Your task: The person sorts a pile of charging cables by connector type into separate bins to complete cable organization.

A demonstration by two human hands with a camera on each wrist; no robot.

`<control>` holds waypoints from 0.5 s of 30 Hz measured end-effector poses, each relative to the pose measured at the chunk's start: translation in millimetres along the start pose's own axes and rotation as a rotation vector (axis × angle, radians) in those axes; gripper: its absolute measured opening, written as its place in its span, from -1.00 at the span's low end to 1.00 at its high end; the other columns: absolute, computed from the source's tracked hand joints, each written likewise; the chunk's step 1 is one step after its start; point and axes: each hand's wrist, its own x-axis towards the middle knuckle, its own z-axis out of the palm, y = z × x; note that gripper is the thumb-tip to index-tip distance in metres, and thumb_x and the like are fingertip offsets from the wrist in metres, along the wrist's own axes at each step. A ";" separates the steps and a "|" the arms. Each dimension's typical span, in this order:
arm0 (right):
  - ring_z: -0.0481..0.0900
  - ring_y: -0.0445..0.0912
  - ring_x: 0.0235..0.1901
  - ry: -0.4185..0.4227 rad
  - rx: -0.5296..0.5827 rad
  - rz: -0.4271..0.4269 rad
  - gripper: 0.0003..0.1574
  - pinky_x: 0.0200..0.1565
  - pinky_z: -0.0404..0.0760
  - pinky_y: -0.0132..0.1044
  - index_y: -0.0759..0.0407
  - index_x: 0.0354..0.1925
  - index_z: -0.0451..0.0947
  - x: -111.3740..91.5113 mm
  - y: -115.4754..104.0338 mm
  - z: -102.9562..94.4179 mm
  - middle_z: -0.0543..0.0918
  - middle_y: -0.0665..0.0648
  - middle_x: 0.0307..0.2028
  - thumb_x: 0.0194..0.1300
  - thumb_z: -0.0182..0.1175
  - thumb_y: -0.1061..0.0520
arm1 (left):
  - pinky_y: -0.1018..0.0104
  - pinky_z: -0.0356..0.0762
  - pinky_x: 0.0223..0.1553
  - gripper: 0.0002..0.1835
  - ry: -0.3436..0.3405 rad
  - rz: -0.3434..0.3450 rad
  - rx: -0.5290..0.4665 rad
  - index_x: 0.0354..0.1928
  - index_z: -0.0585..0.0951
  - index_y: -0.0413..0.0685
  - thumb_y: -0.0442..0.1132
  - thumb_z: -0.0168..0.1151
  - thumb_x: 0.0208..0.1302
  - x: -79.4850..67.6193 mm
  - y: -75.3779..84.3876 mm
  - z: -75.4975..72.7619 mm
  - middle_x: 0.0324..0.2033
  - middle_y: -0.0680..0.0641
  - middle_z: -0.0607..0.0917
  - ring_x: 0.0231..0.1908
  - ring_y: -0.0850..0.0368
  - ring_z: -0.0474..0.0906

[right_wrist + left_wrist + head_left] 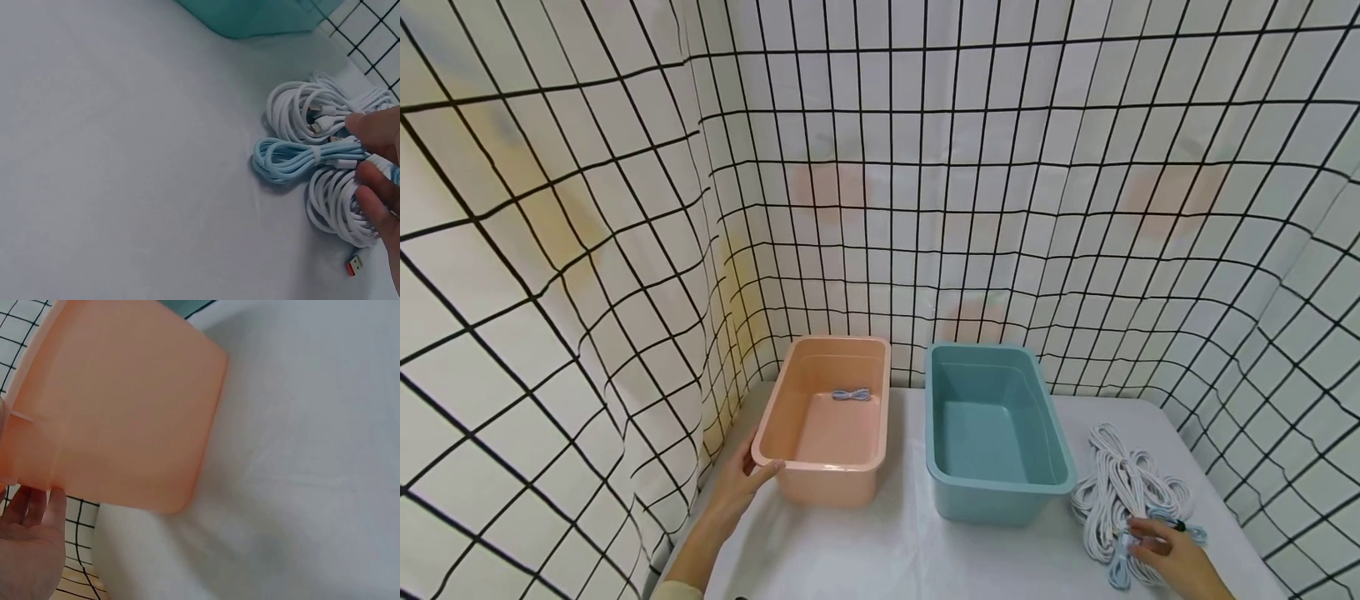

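L grip (737,487) pinches peach bin (827,486) by its near-left rim — prob. to steady it. R grip (1176,557) at cable pile (1108,475), thumb & fingers either side of light-blue cable (297,164) — can't tell if closed. Pile's on tabletop (898,554) beside teal bin (985,502), prob. for easy reach. Grey-blue cable (851,394) bundled inside peach bin.

Black grid panels (891,163) backed by pale sheeting (917,82) stand around three sides of a white-covered table (904,533)
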 end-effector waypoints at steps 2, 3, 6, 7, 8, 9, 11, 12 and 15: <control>0.66 0.01 -0.17 0.011 0.002 0.019 -0.11 -0.22 0.68 -0.17 0.48 0.28 0.48 1.5 1.7 2.5 0.70 0.25 -0.04 0.26 0.47 -0.12 | -0.10 0.20 0.42 0.03 -0.001 -0.001 -0.001 0.66 -0.02 -0.11 -0.14 0.44 0.37 0.6 -0.1 0.5 0.55 -0.28 0.16 0.52 -0.22 0.11; 0.64 -0.02 -0.20 0.012 -0.001 0.023 -0.12 -0.26 0.65 -0.20 0.48 0.27 0.49 1.9 2.5 3.3 0.71 0.19 -0.11 0.26 0.48 -0.10 | -0.10 0.20 0.42 0.02 -0.002 0.000 0.000 0.66 -0.02 -0.12 -0.15 0.43 0.37 0.8 -0.1 0.8 0.55 -0.29 0.16 0.52 -0.23 0.11; 0.58 -0.05 -0.25 0.012 -0.016 0.031 -0.18 -0.30 0.58 -0.21 0.49 0.25 0.49 1.6 4.1 4.4 0.66 0.07 -0.23 0.24 0.50 -0.01 | -0.10 0.19 0.43 0.00 0.000 -0.003 -0.005 0.66 -0.01 -0.12 -0.20 0.42 0.38 1.5 0.0 1.3 0.55 -0.29 0.16 0.52 -0.23 0.10; 0.56 -0.06 -0.26 0.012 -0.033 0.031 -0.21 -0.30 0.57 -0.21 0.48 0.25 0.50 1.6 4.5 4.6 0.63 0.05 -0.26 0.24 0.49 0.01 | -0.10 0.18 0.43 0.00 0.001 -0.005 -0.003 0.66 -0.01 -0.12 -0.21 0.41 0.39 1.4 0.4 1.4 0.55 -0.29 0.16 0.52 -0.23 0.10; 0.53 -0.06 -0.27 0.012 -0.048 0.028 -0.25 -0.29 0.55 -0.20 0.47 0.24 0.51 1.5 4.8 5.0 0.61 0.04 -0.28 0.24 0.49 0.05 | -0.12 0.18 0.42 -0.01 0.000 -0.001 0.001 0.65 -0.02 -0.14 -0.22 0.41 0.39 1.2 0.6 1.3 0.55 -0.31 0.15 0.52 -0.25 0.09; 0.52 -0.06 -0.27 0.015 -0.071 0.018 -0.29 -0.29 0.54 -0.20 0.45 0.22 0.54 1.8 5.3 5.6 0.60 0.04 -0.28 0.24 0.48 0.08 | -0.13 0.18 0.43 -0.01 0.003 -0.005 0.002 0.65 -0.01 -0.13 -0.22 0.41 0.39 1.2 0.9 1.3 0.56 -0.30 0.15 0.52 -0.25 0.09; 0.48 -0.05 -0.28 0.012 -0.125 -0.019 -0.33 -0.29 0.52 -0.17 0.44 0.19 0.56 2.5 5.3 7.2 0.57 0.04 -0.30 0.21 0.48 0.13 | -0.14 0.18 0.43 -0.01 0.005 -0.008 0.001 0.66 -0.01 -0.13 -0.23 0.40 0.39 1.0 1.3 1.1 0.56 -0.30 0.15 0.52 -0.26 0.09; 0.47 -0.05 -0.29 0.013 -0.156 -0.039 -0.34 -0.28 0.52 -0.16 0.42 0.19 0.57 3.2 5.0 8.2 0.57 0.05 -0.28 0.20 0.48 0.14 | -0.14 0.18 0.43 -0.02 0.005 -0.007 0.001 0.66 -0.01 -0.13 -0.23 0.40 0.39 0.8 1.6 1.0 0.56 -0.30 0.14 0.52 -0.26 0.08; 0.44 -0.05 -0.30 0.004 -0.244 -0.084 -0.33 -0.28 0.52 -0.11 0.38 0.19 0.59 5.9 5.4 11.9 0.56 0.06 -0.26 0.16 0.50 0.14 | -0.13 0.18 0.43 -0.02 0.002 -0.008 0.000 0.66 -0.02 -0.11 -0.21 0.39 0.40 0.8 2.1 0.9 0.56 -0.29 0.14 0.52 -0.24 0.09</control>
